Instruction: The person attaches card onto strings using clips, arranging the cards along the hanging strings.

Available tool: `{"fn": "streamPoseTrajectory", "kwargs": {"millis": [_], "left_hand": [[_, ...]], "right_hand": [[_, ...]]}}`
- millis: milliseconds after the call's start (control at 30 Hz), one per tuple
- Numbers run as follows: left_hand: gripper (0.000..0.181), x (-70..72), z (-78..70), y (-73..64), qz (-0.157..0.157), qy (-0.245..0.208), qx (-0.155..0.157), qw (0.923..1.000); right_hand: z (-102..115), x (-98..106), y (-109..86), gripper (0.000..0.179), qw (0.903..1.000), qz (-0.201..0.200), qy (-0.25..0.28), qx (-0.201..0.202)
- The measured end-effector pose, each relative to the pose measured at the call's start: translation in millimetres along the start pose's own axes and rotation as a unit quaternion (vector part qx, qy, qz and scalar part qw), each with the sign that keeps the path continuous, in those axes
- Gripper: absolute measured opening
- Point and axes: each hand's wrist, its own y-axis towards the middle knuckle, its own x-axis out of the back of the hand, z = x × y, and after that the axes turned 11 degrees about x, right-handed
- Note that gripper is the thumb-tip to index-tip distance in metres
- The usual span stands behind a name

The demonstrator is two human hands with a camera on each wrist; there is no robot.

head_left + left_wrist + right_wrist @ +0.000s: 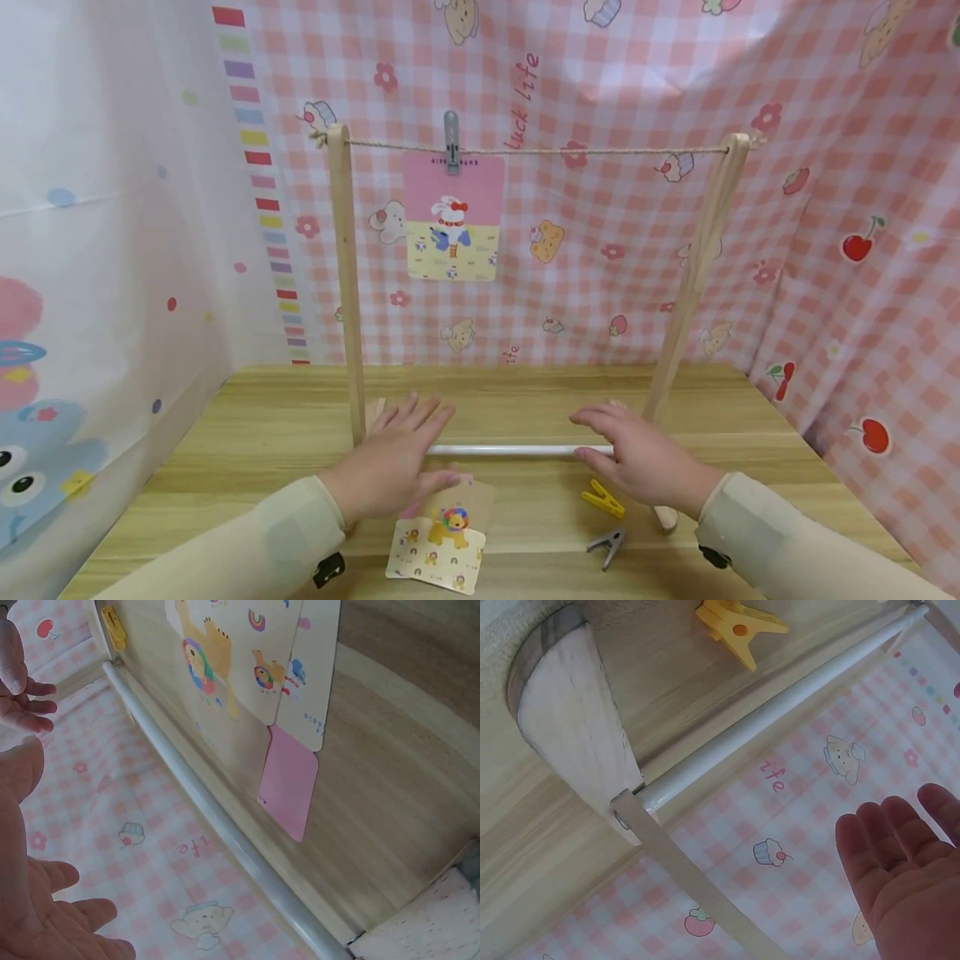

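Head view: left hand (pixel 388 467) and right hand (pixel 637 457), fingers extended and empty, flanked lower centre; overlapped cards (pixel 437 557) there probably wanted an edge pinch.

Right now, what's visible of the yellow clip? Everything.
The yellow clip is plastic-looking, with two arms splayed apart at one end and a round darker spot near their junction. It lies, gripping nothing, on the wood-grain table, nearer the person than the white rod and just beyond the loose gray clip. Only the table appears to touch it.
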Motion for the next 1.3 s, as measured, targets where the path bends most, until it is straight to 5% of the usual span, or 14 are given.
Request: {"fn": "streamPoseTrajectory", "kwargs": {"millis": [300, 1300], "left_hand": [[0.088, -3.5, 2.1, -2.4, 0.017, -0.029, -0.003, 0.9994], [0.082, -12.0, 4.2, -7.4, 0.071, 0.008, 0.003, 0.9974]], "right_hand": [[-2.7, -0.2, 0.3, 0.04, 0.9992, 0.039, -0.001, -0.009], [-6.6, -10.2, -3.9, 0.037, 0.9965, 0.08, -0.02, -0.014]]}}
